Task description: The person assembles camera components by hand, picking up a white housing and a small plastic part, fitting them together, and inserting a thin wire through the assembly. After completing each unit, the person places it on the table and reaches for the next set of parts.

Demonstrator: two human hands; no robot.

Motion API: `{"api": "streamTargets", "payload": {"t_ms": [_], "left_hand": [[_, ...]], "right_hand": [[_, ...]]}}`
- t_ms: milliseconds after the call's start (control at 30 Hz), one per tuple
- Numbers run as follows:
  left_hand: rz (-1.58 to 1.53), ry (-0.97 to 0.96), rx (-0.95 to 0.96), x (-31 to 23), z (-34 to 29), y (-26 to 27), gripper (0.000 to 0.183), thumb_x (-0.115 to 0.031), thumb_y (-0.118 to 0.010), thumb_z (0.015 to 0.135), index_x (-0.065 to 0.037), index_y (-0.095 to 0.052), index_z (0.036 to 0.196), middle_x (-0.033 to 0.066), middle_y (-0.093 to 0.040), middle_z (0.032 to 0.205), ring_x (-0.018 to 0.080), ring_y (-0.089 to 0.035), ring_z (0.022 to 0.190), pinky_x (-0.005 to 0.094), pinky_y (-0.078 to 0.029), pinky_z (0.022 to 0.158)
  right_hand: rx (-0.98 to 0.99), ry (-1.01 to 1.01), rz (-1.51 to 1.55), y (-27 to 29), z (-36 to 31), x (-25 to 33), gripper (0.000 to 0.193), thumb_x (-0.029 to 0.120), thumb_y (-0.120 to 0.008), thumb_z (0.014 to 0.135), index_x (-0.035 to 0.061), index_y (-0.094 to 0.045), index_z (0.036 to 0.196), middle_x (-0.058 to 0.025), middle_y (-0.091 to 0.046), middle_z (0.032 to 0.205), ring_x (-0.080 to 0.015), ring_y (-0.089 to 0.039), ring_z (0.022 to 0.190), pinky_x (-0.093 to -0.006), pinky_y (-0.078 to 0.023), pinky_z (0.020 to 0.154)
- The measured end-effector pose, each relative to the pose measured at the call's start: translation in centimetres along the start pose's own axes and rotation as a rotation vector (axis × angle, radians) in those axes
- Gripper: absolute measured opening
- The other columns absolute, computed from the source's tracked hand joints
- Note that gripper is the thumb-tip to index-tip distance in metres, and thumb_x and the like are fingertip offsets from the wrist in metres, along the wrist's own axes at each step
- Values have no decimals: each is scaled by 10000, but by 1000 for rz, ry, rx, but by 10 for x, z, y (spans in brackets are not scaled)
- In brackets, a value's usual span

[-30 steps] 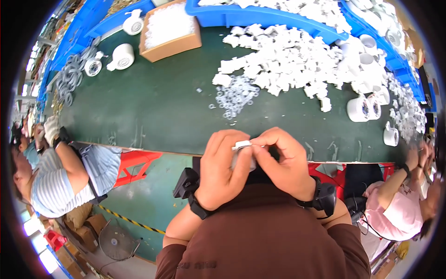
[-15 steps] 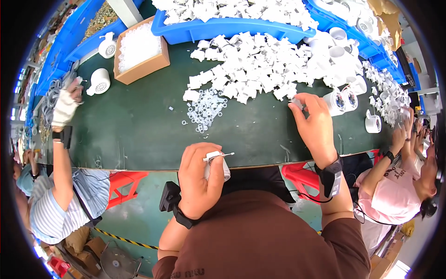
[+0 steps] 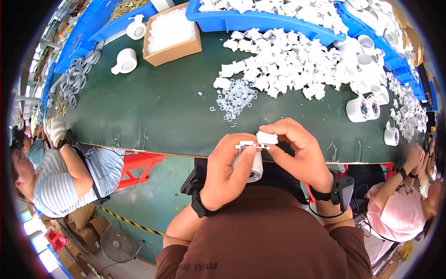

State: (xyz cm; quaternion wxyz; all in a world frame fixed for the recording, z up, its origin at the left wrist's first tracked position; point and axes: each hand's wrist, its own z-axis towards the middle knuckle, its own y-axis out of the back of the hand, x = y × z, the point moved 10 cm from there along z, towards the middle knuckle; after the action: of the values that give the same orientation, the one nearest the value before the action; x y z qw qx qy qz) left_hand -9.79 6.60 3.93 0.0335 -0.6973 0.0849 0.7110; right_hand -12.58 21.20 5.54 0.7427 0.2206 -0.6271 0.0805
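Note:
My left hand [image 3: 222,174] is closed round a white cylindrical plastic housing [image 3: 256,168], close to the table's front edge. A small bracket with a thin pin sticks out at the housing's top, under my thumb. Between the thumb and fingers of my right hand [image 3: 302,153] is a small white plastic piece [image 3: 267,138], held right beside the pin's end. Whether piece and pin touch, I cannot tell. Beyond my hands lie a heap of small translucent rings [image 3: 236,98] and a large pile of similar white plastic pieces [image 3: 288,63].
A blue bin [image 3: 269,23] of white pieces and a cardboard box [image 3: 173,53] of translucent parts stand at the back. White housings [image 3: 357,109] sit at the right, grey rings [image 3: 76,76] at the left. Co-workers sit on both sides, one with a white glove [image 3: 56,130].
My right hand has come from the pile's edge to my left hand, bringing the white piece. The view has shifted. The left co-worker's gloved hand has drawn back toward their body.

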Motion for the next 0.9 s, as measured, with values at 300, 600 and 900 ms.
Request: {"api": "streamTargets", "payload": {"t_ms": [300,600,900], "left_hand": [[87,-37,-100,3,-7,13,180,-102,-505,1045,11,-642,1068,113,-669,1142,156,-616,947,291,-491,836],[470,-221,-299,-27,-2,22,288,-66,-563,966,19,-626,1235,168,-685,1091,350,-608,965,422,-492,861],[506,-323,-255,-26,-5,18,357,-157,-427,1001,46,-598,1239,189,-645,1160,384,-572,985,455,-464,885]], "right_hand": [[146,-348,299,-27,2,-23,343,-70,-642,936,4,-605,1269,-56,-670,1132,-127,-659,1047,-290,-518,934],[-56,-3,70,-32,5,16,425,-74,-664,917,6,-639,1334,-97,-702,1150,-157,-688,1046,-296,-539,918],[-209,30,39,-33,4,13,432,-50,-757,839,4,-682,1261,-93,-727,1020,-189,-667,887,-300,-543,787]]}}
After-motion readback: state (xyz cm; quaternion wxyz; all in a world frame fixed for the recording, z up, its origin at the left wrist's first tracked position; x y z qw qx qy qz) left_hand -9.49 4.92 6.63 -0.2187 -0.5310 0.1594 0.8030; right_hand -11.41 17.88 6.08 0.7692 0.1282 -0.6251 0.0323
